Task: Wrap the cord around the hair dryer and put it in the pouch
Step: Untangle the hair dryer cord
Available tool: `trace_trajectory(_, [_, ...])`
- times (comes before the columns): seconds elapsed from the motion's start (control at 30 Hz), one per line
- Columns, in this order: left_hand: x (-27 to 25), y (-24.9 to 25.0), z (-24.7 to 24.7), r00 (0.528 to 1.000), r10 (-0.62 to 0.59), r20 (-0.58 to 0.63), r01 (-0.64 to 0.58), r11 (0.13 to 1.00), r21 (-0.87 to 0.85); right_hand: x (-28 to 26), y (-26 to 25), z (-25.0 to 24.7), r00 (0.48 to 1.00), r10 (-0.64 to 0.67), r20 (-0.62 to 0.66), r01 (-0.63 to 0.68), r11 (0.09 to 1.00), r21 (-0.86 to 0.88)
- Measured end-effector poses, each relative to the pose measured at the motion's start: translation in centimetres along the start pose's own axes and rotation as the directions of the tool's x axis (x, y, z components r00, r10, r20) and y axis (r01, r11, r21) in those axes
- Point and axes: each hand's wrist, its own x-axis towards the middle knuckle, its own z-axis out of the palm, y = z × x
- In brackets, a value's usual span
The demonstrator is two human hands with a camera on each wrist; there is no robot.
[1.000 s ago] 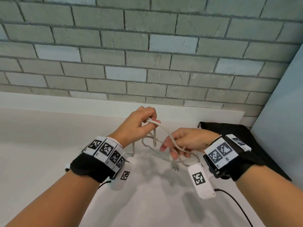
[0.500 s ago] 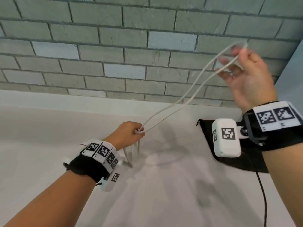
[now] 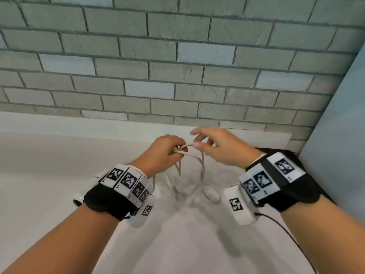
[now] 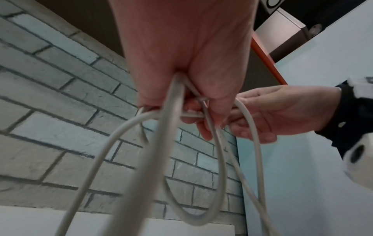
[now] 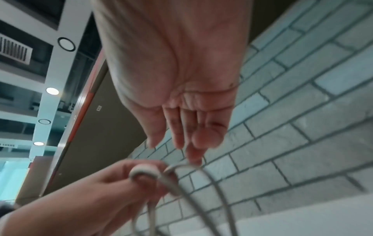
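Left hand (image 3: pixel 162 153) is fisted around several gathered loops of the white cord (image 3: pixel 201 171), held up above the desk (image 3: pixel 49 175). Left wrist view: strands leave the fist between the curled fingers and hang down in long loops (image 4: pixel 201 207).

Right hand (image 3: pixel 223 151) sits just beside the left, fingers mostly straight and slightly spread. Its fingertips (image 5: pixel 194 158) meet the top of one cord arc where that arc leaves the left fist. Head view suggests thumb and forefinger pinching this strand, but blur makes it uncertain; right wrist view shows only a fingertip touching the cord (image 5: pixel 181 169). State of right hand: cannot tell whether it grips or merely touches.

Cord below the hands: loops drop toward the desk, and one small loop lies on the surface (image 3: pixel 212 194). The plug end (image 3: pixel 175 192) dangles near the desk between the two wrists.

Hair dryer: not identifiable in any view; only its cord shows.

Black pouch (image 3: pixel 292 155) lies flat on the desk at the right, behind the right wrist, near the corner where the grey brick wall (image 3: pixel 177 66) meets a pale blue panel (image 3: pixel 339 135). Pouch is apart from the cord.

Both wrists carry black bands with white marker blocks (image 3: pixel 128 180). A thin black cable (image 3: pixel 284 230) runs from the right wrist unit.
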Motion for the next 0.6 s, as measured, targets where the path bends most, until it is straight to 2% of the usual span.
trace_trajectory(0.03, [0.0, 0.1, 0.0, 1.000, 0.007, -0.011, -0.007, 1.000, -0.012, 0.2, -0.1, 0.8, 0.999, -0.004, 0.050, 0.005, 1.000, -0.011])
trace_trajectory(0.1, [0.0, 0.2, 0.0, 1.000, 0.002, -0.014, -0.002, 1.000, -0.022, 0.5, 0.1, 1.3, 0.999, 0.035, 0.036, -0.035, 0.999, 0.012])
trace_trajectory(0.2, [-0.3, -0.2, 0.0, 0.998, -0.062, 0.005, 0.062, 0.997, -0.040, 0.7, 0.1, 0.1, 0.986, 0.079, -0.148, -0.071, 0.996, 0.062])
trace_trajectory(0.27, [-0.5, -0.5, 0.0, 0.996, -0.092, 0.004, 0.092, 0.995, -0.049, 0.8, 0.1, -1.5, 0.943, 0.059, -0.329, -0.032, 0.996, 0.087])
trace_trajectory(0.37, [-0.6, -0.9, 0.2, 0.994, -0.112, -0.011, 0.110, 0.990, -0.091, 0.9, 0.7, -4.3, 0.846, 0.158, -0.509, 0.030, 0.939, 0.342])
trace_trajectory(0.43, [-0.7, -1.1, 0.3, 0.993, -0.114, -0.016, 0.112, 0.990, -0.085, 0.7, 1.3, -6.0, 0.779, 0.252, -0.574, 0.053, 0.886, 0.461])
trace_trajectory(0.53, [-0.6, -1.2, 0.2, 0.991, -0.133, -0.004, 0.133, 0.989, -0.058, 0.2, 2.1, -7.2, 0.699, 0.324, -0.637, 0.100, 0.839, 0.535])
trace_trajectory(0.6, [-0.5, -1.4, 0.1, 0.984, -0.173, 0.036, 0.174, 0.984, -0.045, 0.1, 2.5, -7.1, 0.702, 0.341, -0.625, 0.154, 0.785, 0.600])
